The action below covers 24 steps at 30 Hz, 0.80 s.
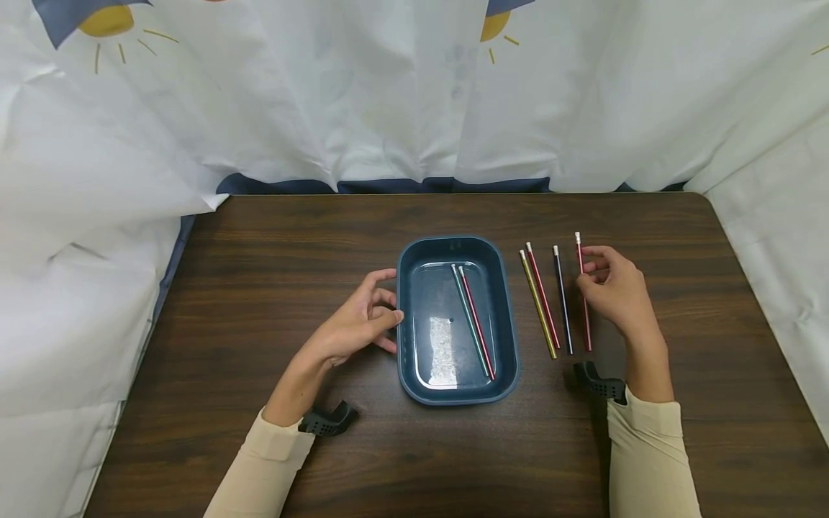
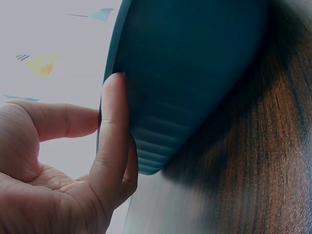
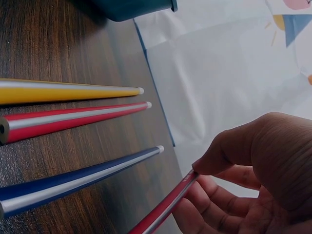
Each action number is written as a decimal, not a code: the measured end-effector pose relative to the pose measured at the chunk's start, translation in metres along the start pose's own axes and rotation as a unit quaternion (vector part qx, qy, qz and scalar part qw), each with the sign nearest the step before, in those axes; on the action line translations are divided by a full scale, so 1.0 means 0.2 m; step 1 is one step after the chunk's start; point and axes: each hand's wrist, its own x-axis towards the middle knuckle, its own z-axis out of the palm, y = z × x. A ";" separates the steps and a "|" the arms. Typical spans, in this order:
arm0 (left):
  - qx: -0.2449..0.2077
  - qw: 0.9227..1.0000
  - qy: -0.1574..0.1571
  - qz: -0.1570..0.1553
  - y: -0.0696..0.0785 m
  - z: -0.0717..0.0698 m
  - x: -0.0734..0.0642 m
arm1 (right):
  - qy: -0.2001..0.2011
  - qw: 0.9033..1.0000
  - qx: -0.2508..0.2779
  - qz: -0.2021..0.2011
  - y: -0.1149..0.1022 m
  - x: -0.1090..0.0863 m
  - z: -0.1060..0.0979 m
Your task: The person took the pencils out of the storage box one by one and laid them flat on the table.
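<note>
My left hand (image 1: 358, 320) grips the left rim of a blue plastic tray (image 1: 414, 392), thumb on the rim's edge and fingers against the outer wall, as the left wrist view shows. Inside the tray lie a green pencil (image 1: 469, 320) and a red pencil (image 1: 478, 324), side by side. To the right of the tray, my right hand (image 1: 614, 286) pinches another red pencil (image 3: 168, 207) between thumb and fingers. Left of that hand, a yellow pencil (image 3: 63, 91), a red pencil (image 3: 78, 119) and a dark blue pencil (image 3: 83, 178) lie on the table, white erasers pointing away.
The dark wood-grain table (image 1: 291, 244) carries the tray near its middle. White curtains (image 1: 388, 93) with printed sun shapes hang behind its far edge and along both sides. Each wrist wears a black camera band (image 1: 330, 419).
</note>
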 end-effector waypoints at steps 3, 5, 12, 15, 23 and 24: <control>-0.001 1.000 -0.001 0.002 0.00 0.00 0.00 | 0.004 1.000 -0.002 -0.002 0.00 0.00 0.00; -0.001 1.000 -0.001 0.003 0.00 0.00 0.00 | 0.008 1.000 -0.004 -0.002 0.00 0.00 0.00; -0.004 1.000 -0.003 0.003 0.00 0.00 0.00 | 0.016 1.000 -0.005 0.001 0.02 0.00 -0.01; -0.004 1.000 -0.003 0.003 0.00 0.00 0.00 | 0.020 1.000 -0.007 -0.002 0.02 0.00 -0.02; -0.004 1.000 -0.004 0.003 -0.01 0.00 0.00 | 0.029 1.000 -0.007 -0.004 0.03 -0.01 -0.05; -0.004 1.000 -0.004 0.004 -0.01 0.00 0.00 | 0.033 0.999 -0.006 -0.002 0.03 -0.01 -0.05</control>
